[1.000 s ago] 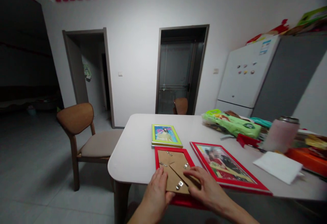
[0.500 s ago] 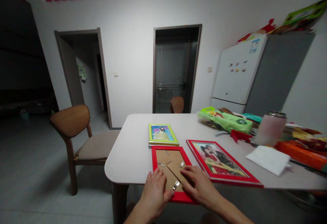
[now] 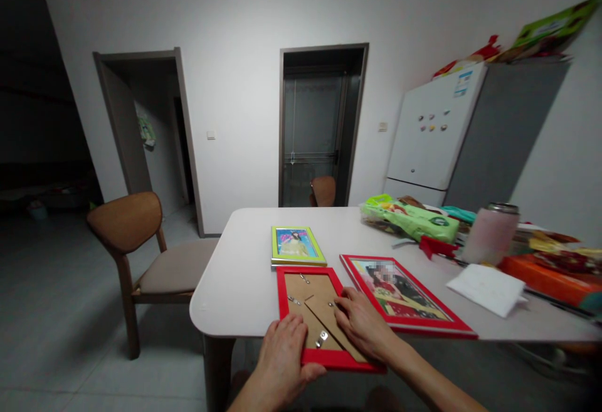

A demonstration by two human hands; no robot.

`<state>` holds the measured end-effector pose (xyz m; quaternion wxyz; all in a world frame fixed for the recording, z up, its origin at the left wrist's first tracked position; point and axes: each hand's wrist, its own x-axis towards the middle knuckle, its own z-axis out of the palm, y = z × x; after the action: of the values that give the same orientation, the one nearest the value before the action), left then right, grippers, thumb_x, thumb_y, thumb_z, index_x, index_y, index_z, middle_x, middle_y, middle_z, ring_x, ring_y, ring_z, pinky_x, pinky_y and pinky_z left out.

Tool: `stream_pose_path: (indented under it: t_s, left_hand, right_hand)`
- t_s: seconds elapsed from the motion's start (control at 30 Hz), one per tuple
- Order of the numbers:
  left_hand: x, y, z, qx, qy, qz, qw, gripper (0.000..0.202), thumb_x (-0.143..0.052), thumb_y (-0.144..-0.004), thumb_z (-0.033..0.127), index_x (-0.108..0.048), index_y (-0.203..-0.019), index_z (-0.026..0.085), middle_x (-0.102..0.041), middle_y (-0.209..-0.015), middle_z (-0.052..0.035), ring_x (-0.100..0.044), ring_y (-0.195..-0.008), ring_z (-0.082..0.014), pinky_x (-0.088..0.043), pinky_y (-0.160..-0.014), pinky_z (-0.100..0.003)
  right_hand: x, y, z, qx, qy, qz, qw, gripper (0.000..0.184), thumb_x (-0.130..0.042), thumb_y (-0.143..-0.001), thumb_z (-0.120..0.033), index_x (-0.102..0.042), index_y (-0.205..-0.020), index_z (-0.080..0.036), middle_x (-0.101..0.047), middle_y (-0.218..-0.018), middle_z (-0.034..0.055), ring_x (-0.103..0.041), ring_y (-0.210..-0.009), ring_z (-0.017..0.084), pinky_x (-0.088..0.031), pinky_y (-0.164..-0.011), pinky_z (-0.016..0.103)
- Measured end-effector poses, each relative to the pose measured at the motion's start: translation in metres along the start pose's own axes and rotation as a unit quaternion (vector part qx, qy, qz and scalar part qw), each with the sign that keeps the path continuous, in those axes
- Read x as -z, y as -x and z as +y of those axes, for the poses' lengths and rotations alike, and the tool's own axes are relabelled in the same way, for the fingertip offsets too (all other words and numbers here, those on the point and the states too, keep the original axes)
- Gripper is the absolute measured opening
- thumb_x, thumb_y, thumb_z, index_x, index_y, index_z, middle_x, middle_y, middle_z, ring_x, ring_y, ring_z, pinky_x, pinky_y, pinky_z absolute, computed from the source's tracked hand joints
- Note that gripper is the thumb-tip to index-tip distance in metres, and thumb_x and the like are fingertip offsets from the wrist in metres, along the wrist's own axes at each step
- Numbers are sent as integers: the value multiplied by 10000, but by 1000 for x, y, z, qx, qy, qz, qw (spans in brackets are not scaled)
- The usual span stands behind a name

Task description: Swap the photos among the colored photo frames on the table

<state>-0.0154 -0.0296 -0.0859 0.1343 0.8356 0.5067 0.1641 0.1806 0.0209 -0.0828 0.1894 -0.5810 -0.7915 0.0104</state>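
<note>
A red photo frame (image 3: 343,359) lies face down near the table's front edge. Its brown backing board (image 3: 308,283) carries a slanted stand leg and several small metal clips. My left hand (image 3: 285,346) grips the lower left corner, fingers over the side and thumb along the bottom edge. At the right side, the bent fingers of my right hand (image 3: 360,321) close on a metal clip (image 3: 330,304), which they partly cover. Another clip (image 3: 322,338) shows near the bottom, between my hands.
A yellow-green photo frame (image 3: 297,244) lies just beyond. To the right is a larger red photo frame (image 3: 407,296), picture up. A white paper (image 3: 486,288), pink jar (image 3: 491,236) and green packet (image 3: 414,219) crowd the right side. A chair (image 3: 174,268) stands left.
My right hand has gone from lying over the backing to bent fingers at the right clip. My left thumb has moved down to the frame's bottom edge. The view has shifted slightly.
</note>
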Motion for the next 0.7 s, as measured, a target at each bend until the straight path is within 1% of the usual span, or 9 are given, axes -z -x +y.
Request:
stream_pose_path:
  t_s: [0.17,0.37,0.43,0.5,0.57,0.63,0.7]
  left_hand:
    - [1,0,1,3,2,0,1000,625,-575,-659,480,-430,-1166,145,-414,-1255,-107,-343,-1159,-256,-244,-976,-411]
    - [1,0,-1,-8,0,0,1000,621,-590,-647,476,-442,-1155,151,-414,-1255,-106,-348,-1155,-257,-254,-975,-402]
    - [1,0,-1,-4,-1,-4,1000,622,-587,-651,478,-444,-1153,141,-414,-1253,-114,-349,-1154,-260,-256,-973,-406]
    - [1,-1,-1,1,-2,-4,1000,622,-583,-652,486,-450,-1149,136,-415,-1251,-119,-349,-1154,-262,-252,-974,-410]
    - [-1,-1,-2,-1,-2,3,1000,618,-586,-649,488,-454,-1144,143,-423,-1246,-115,-355,-1150,-259,-252,-974,-408]
    - [-3,-2,-3,-8,-2,14,1000,600,-595,-643,481,-465,-1131,157,-439,-1235,-104,-370,-1139,-251,-261,-970,-397]
    - [-4,-2,-3,-14,-3,21,1000,585,-603,-638,475,-476,-1116,163,-455,-1222,-99,-384,-1128,-244,-273,-964,-384]
  right_hand:
    - [1,2,2,-1,-16,2,1000,292,-348,-781,-284,-597,-837,-143,-502,-901,85,-480,-850,164,-343,-796,275]
    - [1,0,4,-3,8,-2,1000,286,-343,-773,-287,-588,-780,-142,-507,-842,79,-491,-794,164,-366,-751,283]
    - [1,2,3,-2,12,4,1000,289,-349,-771,-290,-592,-830,-145,-516,-879,89,-490,-817,176,-364,-764,303]
    - [0,7,-2,19,0,17,1000,291,-373,-762,-292,-587,-917,-169,-513,-974,96,-473,-898,195,-350,-806,329]
    - [0,15,-11,65,-32,16,997,289,-394,-755,-277,-583,-962,-207,-500,-1046,84,-447,-965,203,-338,-837,342]
    - [4,24,-21,116,-67,-5,991,276,-390,-760,-253,-603,-935,-240,-509,-1035,68,-444,-968,195,-344,-835,338]
    - [9,31,-32,148,-87,-29,985,270,-383,-768,-237,-622,-892,-262,-522,-989,58,-450,-941,188,-355,-817,336]
